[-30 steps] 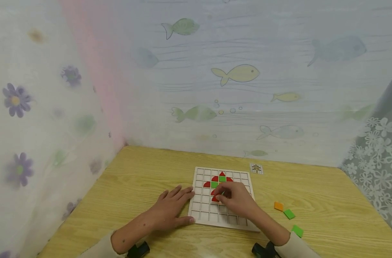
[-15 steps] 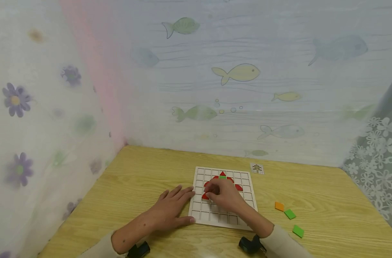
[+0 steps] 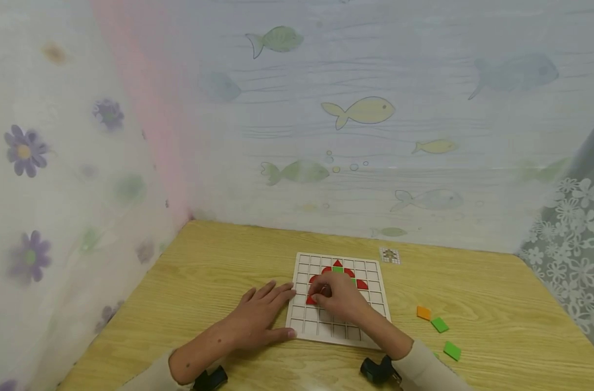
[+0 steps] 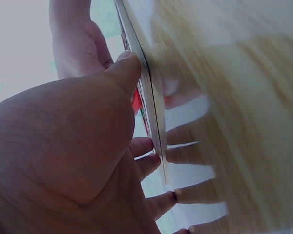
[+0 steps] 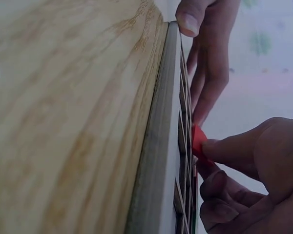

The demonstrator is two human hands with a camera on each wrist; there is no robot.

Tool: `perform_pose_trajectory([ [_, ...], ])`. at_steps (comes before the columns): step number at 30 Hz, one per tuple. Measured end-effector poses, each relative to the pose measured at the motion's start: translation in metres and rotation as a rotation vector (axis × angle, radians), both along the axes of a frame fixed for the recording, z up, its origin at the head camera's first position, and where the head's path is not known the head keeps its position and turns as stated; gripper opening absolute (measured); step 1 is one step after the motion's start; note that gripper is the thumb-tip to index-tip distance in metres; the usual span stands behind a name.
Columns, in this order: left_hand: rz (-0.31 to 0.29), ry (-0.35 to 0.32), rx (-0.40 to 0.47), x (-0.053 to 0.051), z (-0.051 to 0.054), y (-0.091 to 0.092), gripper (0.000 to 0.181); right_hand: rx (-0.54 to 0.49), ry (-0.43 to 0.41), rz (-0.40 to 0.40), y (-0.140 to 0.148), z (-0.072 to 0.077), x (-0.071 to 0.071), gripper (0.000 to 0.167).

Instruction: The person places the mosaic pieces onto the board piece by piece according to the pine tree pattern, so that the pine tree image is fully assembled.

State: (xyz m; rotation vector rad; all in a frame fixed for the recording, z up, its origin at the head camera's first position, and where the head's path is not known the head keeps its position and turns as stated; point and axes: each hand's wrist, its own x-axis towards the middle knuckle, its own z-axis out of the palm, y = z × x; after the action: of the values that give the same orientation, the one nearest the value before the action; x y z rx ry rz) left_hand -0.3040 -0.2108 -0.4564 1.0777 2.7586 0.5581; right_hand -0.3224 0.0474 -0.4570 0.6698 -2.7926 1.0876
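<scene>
A pale wooden grid board lies on the table, with red and green tiles set in a pattern in its squares. My left hand lies spread beside it, fingertips and thumb touching the board's left edge. Over the board's middle, my right hand pinches a red tile between thumb and finger. That tile stands tilted against the grid in the right wrist view. The hand covers part of the pattern in the head view. A red triangle tops the pattern, with a green square below it.
An orange tile and green tiles lie loose on the table right of the board. Behind the board lies a small pattern card. A curtain printed with fish hangs at the table's back edge.
My right hand has shifted left across the board with the red tile, uncovering the red piece at the pattern's right side. Over the last half second it barely moves. My left hand stays put.
</scene>
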Motion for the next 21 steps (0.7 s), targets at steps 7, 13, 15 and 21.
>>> perform_pose_trajectory([
  [7,0.009,-0.001,-0.002,0.0,0.002,0.001,0.082,0.057,0.054,0.002,0.0,0.003,0.001,0.014],
  [13,0.009,0.008,-0.005,0.001,0.003,0.001,0.081,0.042,0.049,0.024,0.003,0.003,0.001,0.014],
  [15,0.011,0.006,-0.007,0.001,0.002,0.001,0.081,0.037,0.061,0.032,0.005,0.002,0.001,0.014],
  [21,0.022,-0.013,-0.029,0.001,0.001,0.001,0.083,0.049,0.082,0.016,0.013,0.001,0.008,0.013],
])
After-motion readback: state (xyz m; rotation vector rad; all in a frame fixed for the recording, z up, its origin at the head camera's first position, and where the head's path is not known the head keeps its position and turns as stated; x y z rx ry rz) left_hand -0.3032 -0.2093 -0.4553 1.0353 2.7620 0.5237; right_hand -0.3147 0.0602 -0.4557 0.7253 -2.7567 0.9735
